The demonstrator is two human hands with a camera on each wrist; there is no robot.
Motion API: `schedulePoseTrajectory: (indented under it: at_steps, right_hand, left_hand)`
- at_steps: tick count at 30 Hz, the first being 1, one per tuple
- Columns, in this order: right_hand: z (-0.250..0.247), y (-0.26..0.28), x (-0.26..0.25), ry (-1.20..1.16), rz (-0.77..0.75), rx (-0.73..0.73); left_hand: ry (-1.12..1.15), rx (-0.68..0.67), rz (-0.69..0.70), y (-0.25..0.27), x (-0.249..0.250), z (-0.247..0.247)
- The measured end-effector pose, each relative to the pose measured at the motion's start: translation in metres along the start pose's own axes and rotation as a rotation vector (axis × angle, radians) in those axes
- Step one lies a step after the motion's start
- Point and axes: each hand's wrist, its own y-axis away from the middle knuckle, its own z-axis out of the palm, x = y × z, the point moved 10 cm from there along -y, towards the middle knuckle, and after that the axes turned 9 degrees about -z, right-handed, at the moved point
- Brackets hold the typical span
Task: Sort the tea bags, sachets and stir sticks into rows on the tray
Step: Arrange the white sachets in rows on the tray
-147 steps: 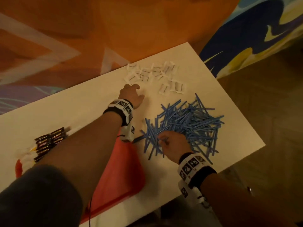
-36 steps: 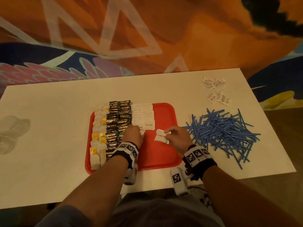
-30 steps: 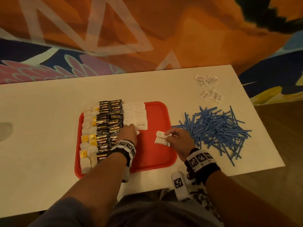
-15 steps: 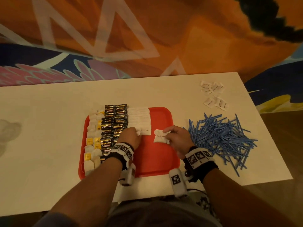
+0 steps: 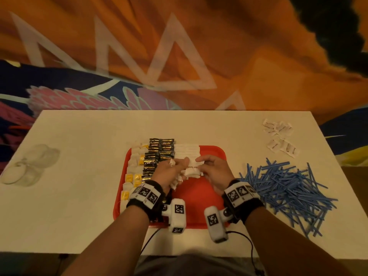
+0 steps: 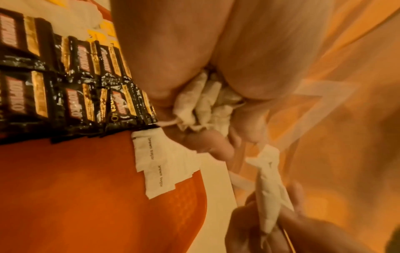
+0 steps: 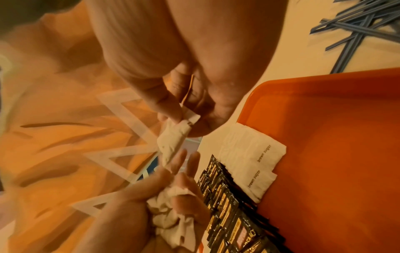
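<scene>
The red tray [image 5: 199,200] carries a row of tea bags [image 5: 135,168], two rows of black sachets [image 5: 159,154] and a row of white brown-sugar sachets [image 5: 187,151]. My left hand [image 5: 175,170] grips a crumpled bunch of white sachets [image 6: 207,102] just above the near end of the sugar row [image 6: 164,164]. My right hand [image 5: 201,166] pinches one white sachet [image 7: 173,138] by its end, and its far end touches the left fingertips. Blue stir sticks [image 5: 286,192] lie heaped on the table to the right of the tray.
Several loose white sachets [image 5: 278,136] lie at the table's far right corner. A clear plastic bag [image 5: 29,166] sits at the left edge. The right half of the tray [image 7: 324,154] is bare red. Wrist-camera cables hang over the table's near edge.
The hands have come together over the near end of the sugar row. The right hand has carried its sachet left to the left hand, which has lifted with its bunch.
</scene>
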Motion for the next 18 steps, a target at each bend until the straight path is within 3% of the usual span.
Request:
schedulePoseTrajectory:
  at_steps: [3,7,12,18]
  right_hand:
    - [0.006,-0.004,-0.006,0.01,-0.036,0.005]
    - [0.0,-0.006,-0.01,-0.079,-0.045,0.1]
    - [0.013,-0.01,-0.001,-0.029,-0.025,0.011]
    - [0.004,-0.013,0.001,-0.073,-0.092,0.108]
  left_hand:
    - [-0.138,0.006,0.081,0.003,0.012,-0.001]
    - [-0.086,0.048,0.142,0.007,0.022,-0.009]
    - [-0.064,0.039,0.151,0.005,0.02,-0.012]
    - [0.009,0.053,0.16,0.006,0.016,-0.014]
